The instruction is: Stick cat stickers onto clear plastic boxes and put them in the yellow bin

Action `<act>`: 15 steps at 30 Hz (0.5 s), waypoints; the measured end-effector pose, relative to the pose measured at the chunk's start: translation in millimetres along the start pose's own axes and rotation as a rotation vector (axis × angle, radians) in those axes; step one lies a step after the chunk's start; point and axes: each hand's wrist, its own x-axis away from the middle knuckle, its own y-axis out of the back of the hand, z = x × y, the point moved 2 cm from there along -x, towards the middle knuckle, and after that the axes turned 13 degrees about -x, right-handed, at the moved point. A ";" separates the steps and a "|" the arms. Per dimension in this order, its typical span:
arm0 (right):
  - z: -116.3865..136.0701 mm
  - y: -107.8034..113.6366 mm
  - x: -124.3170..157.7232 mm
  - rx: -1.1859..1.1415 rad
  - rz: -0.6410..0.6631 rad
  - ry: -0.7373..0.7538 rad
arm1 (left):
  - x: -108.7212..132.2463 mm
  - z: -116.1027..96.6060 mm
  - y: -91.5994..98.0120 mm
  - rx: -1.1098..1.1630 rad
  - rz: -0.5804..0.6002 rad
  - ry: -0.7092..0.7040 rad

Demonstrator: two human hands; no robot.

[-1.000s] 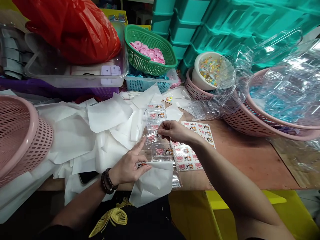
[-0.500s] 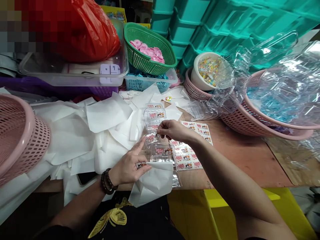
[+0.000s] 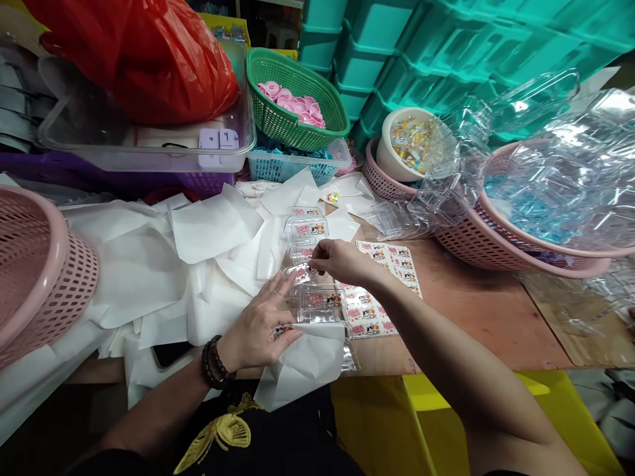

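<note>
A column of clear plastic boxes with cat stickers runs down the table; one stickered box (image 3: pixel 322 301) lies just right of my left hand (image 3: pixel 260 327). That hand pinches a white backing sheet (image 3: pixel 307 363) between thumb and fingers, while its fingertips reach the edge of a small box. My right hand (image 3: pixel 340 261) has thumb and forefinger pressed together at a cat sticker (image 3: pixel 298 272) on that box. Under my right forearm lies a printed sticker sheet (image 3: pixel 367 311). Farther back is another stickered box (image 3: pixel 306 229).
Loose white papers (image 3: pixel 143 264) cover the left side, beside a pink basket (image 3: pixel 74 277). A green basket (image 3: pixel 297 129) of pink pieces and a white bowl (image 3: pixel 389 152) stand behind. At right, a large pink basket (image 3: pixel 466 231) is heaped with clear plastic boxes (image 3: pixel 570 192).
My left fingers have moved slightly up along the small box and lie closer together. The right hand has barely shifted, still pinching at the sticker.
</note>
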 end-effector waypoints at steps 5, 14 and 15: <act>4.9 -10.6 11.1 0.273 -0.095 0.053 | -3.6 0.3 0.8 -0.016 0.040 -0.002; -15.3 -2.9 32.9 0.409 -0.322 -0.020 | -6.8 2.9 3.6 -0.045 0.055 -0.011; -18.2 -1.7 35.1 0.415 -0.351 -0.013 | -7.2 3.8 2.8 -0.042 0.056 -0.015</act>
